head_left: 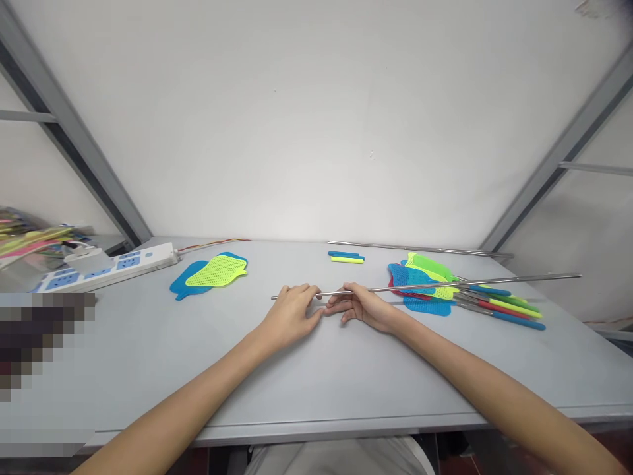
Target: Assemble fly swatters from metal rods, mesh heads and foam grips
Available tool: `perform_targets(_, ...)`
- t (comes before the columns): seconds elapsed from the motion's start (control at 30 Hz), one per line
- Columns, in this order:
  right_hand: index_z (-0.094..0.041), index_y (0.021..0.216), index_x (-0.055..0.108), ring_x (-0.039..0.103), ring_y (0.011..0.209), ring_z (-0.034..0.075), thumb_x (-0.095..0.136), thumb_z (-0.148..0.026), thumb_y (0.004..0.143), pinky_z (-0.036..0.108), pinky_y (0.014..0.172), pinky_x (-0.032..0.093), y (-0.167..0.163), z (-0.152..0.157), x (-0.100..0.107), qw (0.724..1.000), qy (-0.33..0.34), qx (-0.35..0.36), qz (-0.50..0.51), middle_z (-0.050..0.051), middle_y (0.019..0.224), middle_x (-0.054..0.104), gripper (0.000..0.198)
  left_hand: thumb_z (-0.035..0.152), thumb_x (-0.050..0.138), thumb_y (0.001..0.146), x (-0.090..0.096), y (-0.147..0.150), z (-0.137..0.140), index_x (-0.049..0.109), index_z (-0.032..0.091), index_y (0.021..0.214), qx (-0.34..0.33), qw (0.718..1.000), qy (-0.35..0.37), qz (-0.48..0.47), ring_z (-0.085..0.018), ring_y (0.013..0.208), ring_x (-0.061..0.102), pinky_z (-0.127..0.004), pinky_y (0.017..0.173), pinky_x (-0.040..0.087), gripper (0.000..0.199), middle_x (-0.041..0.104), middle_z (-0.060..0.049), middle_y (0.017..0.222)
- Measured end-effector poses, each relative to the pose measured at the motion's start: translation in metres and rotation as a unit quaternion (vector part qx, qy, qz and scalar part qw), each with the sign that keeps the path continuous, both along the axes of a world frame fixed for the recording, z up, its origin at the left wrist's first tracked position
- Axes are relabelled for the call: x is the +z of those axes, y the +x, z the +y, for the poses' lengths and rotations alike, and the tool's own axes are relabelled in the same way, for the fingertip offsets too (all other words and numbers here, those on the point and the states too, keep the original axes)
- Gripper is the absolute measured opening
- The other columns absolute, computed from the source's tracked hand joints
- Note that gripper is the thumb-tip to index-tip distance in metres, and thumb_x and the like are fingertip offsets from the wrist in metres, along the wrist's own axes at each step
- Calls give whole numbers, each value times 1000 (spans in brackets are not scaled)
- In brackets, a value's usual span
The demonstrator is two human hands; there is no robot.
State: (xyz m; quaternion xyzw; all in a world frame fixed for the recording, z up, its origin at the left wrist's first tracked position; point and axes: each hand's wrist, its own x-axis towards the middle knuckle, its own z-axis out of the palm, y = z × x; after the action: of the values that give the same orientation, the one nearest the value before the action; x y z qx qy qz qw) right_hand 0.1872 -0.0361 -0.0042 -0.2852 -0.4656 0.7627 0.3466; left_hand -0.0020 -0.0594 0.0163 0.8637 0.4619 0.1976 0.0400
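A long, thin metal rod [524, 280] runs almost level across the table in front of me, its thicker end far to the right. Near its thin left end, my left hand [291, 315] grips it from above with curled fingers. Just to the right, my right hand [366, 309] holds the same rod between thumb and fingers, palm turned partly up. The fingertips of both hands nearly meet. Beyond my right hand, the rod passes above a pile of fly swatters [428, 305] with blue, green, yellow and red parts.
Blue and yellow-green swatter heads [217, 270] lie at the left. Two short handle grips [347, 260], blue and yellow, sit toward the back. More metal rods [420, 248] lie along the wall. A white power strip [148, 258] is on the far left of the grey table [346, 389].
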Motion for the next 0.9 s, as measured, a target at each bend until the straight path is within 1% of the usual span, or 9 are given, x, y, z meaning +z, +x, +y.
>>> perform_targets(0.1, -14, 78, 54, 60, 86, 22, 41, -32, 81, 27, 59, 47, -1, -1, 1, 1000, 2, -4, 10, 10, 94, 60, 23, 23, 44, 76, -2, 2, 0, 51, 20, 84, 0, 1000, 1, -13, -15, 73, 50, -29, 71, 32, 11, 55, 0, 82)
perform_targets(0.17, -12, 78, 55, 60, 87, 22, 42, -32, 80, 26, 60, 47, 0, -2, 1, 1000, 11, 2, 5, 12, 94, 61, 24, 22, 42, 76, -4, 3, 0, 52, 19, 77, 0, 1000, -15, -19, -14, 68, 49, -28, 70, 32, 10, 54, 1, 76)
perform_targets(0.27, -9, 79, 57, 59, 87, 22, 44, -33, 80, 26, 62, 47, 0, -2, 2, 1000, 21, 17, -5, 15, 94, 61, 27, 20, 40, 76, -6, 4, 0, 51, 18, 66, -8, 999, -35, -8, -13, 63, 47, -28, 68, 31, 15, 53, 2, 68)
perform_targets(0.33, -9, 81, 58, 59, 87, 22, 44, -34, 80, 27, 62, 47, 1, -2, 2, 999, 21, 24, -8, 15, 93, 62, 29, 18, 38, 77, -7, 5, -1, 49, 18, 63, -21, 999, -34, 6, -13, 61, 46, -28, 68, 30, 18, 53, 2, 67)
perform_targets(0.47, -9, 82, 59, 59, 89, 23, 45, -35, 80, 27, 63, 47, 0, -1, 1, 999, 22, 28, -5, 15, 95, 61, 29, 15, 33, 80, -4, 4, 0, 50, 17, 66, -33, 999, -15, 29, -11, 59, 46, -29, 68, 28, 21, 52, 1, 67)
perform_targets(0.63, -10, 81, 59, 59, 89, 22, 46, -35, 80, 26, 63, 47, -1, -1, 1, 1000, 21, 21, -5, 14, 95, 61, 28, 16, 34, 80, -2, 4, 2, 49, 16, 65, -21, 998, 11, 53, -11, 57, 45, -29, 68, 27, 22, 51, 1, 65)
perform_targets(0.73, -10, 81, 59, 59, 89, 22, 47, -34, 79, 27, 63, 47, -1, -1, 1, 1000, 19, 17, -2, 14, 95, 61, 28, 17, 34, 80, 0, 3, 2, 50, 16, 66, -23, 998, 5, 53, -11, 57, 45, -29, 68, 27, 21, 51, 1, 65)
perform_targets(0.9, -10, 82, 59, 59, 88, 22, 48, -34, 79, 28, 64, 47, 0, -2, 1, 1000, 15, 5, 2, 14, 92, 62, 27, 18, 34, 80, 5, 0, 3, 53, 17, 76, -27, 999, -8, 30, -11, 62, 48, -29, 71, 28, 19, 54, 1, 72)
